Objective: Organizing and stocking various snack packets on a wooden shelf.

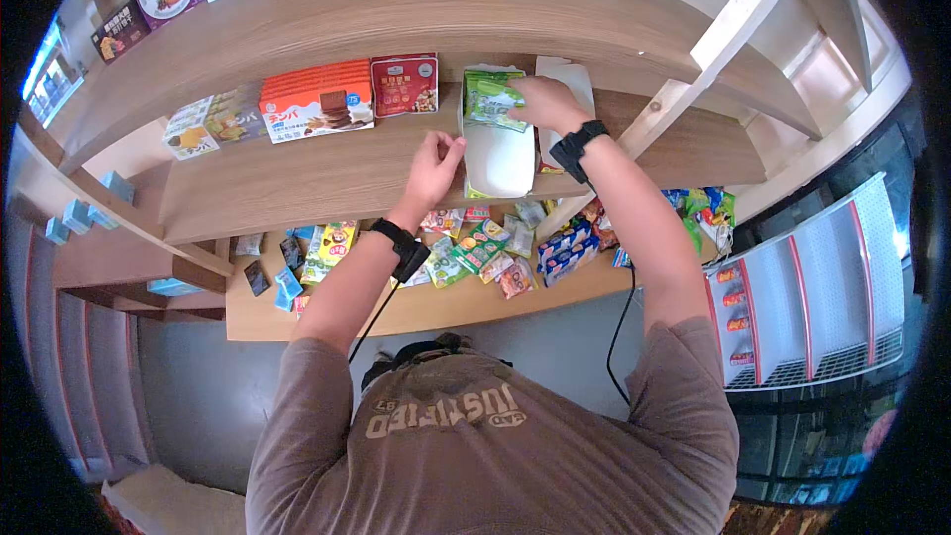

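Note:
A white-lined open carton (pixel 499 160) lies on the middle wooden shelf, its open side facing me. Green snack packets (pixel 490 96) stand at its far end. My right hand (pixel 548 104) reaches over the carton from the right and grips the front green packet by its right side. Just left of the carton, my left hand (pixel 435 169) hovers near the shelf edge with its fingers loosely curled and a small gap beside the thumb. I see nothing in it. Another open carton (pixel 568 82), pale inside, stands to the right, partly hidden behind my right hand and wrist.
Orange biscuit boxes (pixel 319 104), a red box (pixel 406 85) and yellow-grey boxes (pixel 215 126) line the shelf to the left. Below, a lower shelf (pixel 356 323) holds many loose snack packets (pixel 479 245). A wooden post (pixel 654 111) rises at right. Black cables hang from both wrist bands.

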